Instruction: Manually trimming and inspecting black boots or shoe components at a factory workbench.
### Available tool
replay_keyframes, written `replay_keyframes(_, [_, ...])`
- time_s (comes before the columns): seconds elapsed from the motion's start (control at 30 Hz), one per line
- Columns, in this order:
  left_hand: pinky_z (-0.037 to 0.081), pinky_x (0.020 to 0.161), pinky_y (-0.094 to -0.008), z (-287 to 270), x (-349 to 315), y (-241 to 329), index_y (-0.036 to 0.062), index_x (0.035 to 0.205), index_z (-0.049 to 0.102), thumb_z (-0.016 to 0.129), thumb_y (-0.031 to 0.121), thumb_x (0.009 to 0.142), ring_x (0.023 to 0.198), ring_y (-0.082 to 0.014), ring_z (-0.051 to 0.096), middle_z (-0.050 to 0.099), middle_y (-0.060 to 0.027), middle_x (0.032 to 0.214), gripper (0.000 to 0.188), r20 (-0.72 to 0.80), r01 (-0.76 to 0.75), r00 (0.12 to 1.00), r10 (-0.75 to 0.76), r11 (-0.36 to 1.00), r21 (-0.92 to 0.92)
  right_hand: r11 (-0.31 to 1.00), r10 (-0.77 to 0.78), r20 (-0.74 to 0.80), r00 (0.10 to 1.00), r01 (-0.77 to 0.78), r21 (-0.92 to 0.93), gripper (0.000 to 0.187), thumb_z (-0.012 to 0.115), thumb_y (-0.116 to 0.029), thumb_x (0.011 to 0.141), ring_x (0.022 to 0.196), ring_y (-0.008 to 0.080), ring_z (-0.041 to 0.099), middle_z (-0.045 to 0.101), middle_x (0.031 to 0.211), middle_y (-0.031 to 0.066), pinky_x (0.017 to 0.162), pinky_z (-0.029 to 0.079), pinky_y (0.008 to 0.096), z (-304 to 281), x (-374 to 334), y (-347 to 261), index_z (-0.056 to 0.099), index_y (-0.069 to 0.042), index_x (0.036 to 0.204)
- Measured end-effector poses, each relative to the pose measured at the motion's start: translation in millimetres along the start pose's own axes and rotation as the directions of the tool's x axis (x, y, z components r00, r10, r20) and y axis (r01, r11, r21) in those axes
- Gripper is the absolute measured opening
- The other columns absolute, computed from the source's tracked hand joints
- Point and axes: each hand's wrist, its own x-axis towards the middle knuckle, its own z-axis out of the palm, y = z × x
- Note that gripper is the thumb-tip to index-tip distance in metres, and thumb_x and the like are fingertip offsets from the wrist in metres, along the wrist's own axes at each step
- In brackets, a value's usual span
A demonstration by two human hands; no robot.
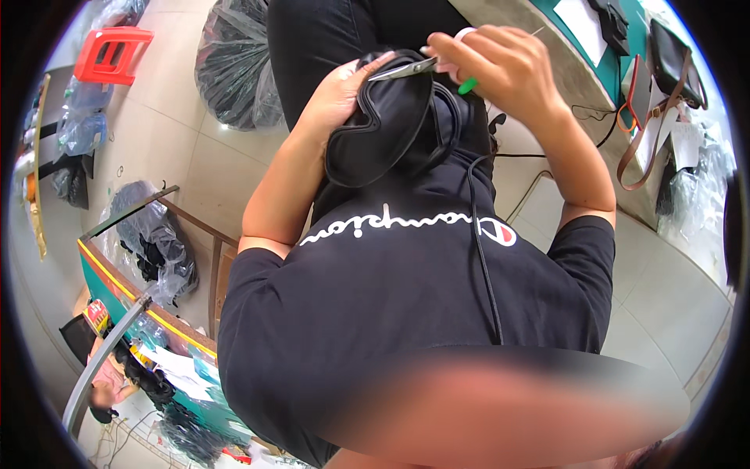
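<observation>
My left hand (337,100) grips the edge of a black eye mask (383,133) with a piped rim and a notch, held over my lap. More black padded pieces with similar rims (447,125) lie against it, partly covered. In my right hand (500,69) is a pair of scissors (402,70), its fingers closed round the handle. A green part (467,86) shows below those fingers and a white ring above them. The metal blades point left across the mask's upper edge, close to my left fingertips. Whether they touch the mask, I cannot tell.
A table with a green top (547,9) stands at the far right, with a black bag (678,66) on it. A stuffed plastic sack (234,66) and a red stool (115,55) are at the far left. Another person (109,383) is at the lower left.
</observation>
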Motion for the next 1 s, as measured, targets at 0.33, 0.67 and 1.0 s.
replay_keyframes(0.33, [0.048, 0.065, -0.0180, 6, -11, 2, -0.0003, 0.115, 0.058, 0.057, 0.027, 0.094, 0.073, -0.0036, 0.058, 0.064, -0.0001, 0.090, 0.034, 0.121, 0.264, 0.951, -0.286, 0.950, 0.167, 0.982, -0.161, 0.042, 0.986, 0.164, -0.089, 0.035, 0.072, -0.019, 0.071, 0.061, 0.0100, 0.057, 0.057, 0.067, -0.0048, 0.053, 0.045, 0.0225, -13, 9, 10, 0.067, -0.014, 0.105])
replay_keyframes(0.67, [0.048, 0.065, -0.0207, 31, -28, 5, 0.0029, 0.098, 0.058, 0.054, 0.027, 0.096, 0.072, -0.0062, 0.057, 0.062, -0.0010, 0.085, 0.025, -0.345, -0.585, 0.683, 0.643, 0.766, 0.267, 0.356, 0.468, 0.658, 0.590, -0.807, 0.471, 0.013, 0.073, -0.007, 0.078, 0.051, 0.0053, 0.048, 0.061, 0.058, 0.0067, 0.050, 0.040, 0.0208, -17, -17, -64, 0.064, 0.001, 0.083])
replay_keyframes(1.0, [0.044, 0.066, -0.0199, 34, -29, -3, 0.0044, 0.091, 0.054, 0.052, 0.031, 0.097, 0.070, -0.0053, 0.051, 0.059, 0.0008, 0.080, 0.027, -0.370, -0.698, 0.460, 0.807, 0.586, 0.412, 0.216, 0.417, 0.645, 0.640, -0.759, 0.614, 0.011, 0.073, -0.006, 0.078, 0.051, 0.0042, 0.046, 0.060, 0.058, 0.0047, 0.051, 0.039, 0.0203, -1, -17, -78, 0.065, 0.001, 0.083])
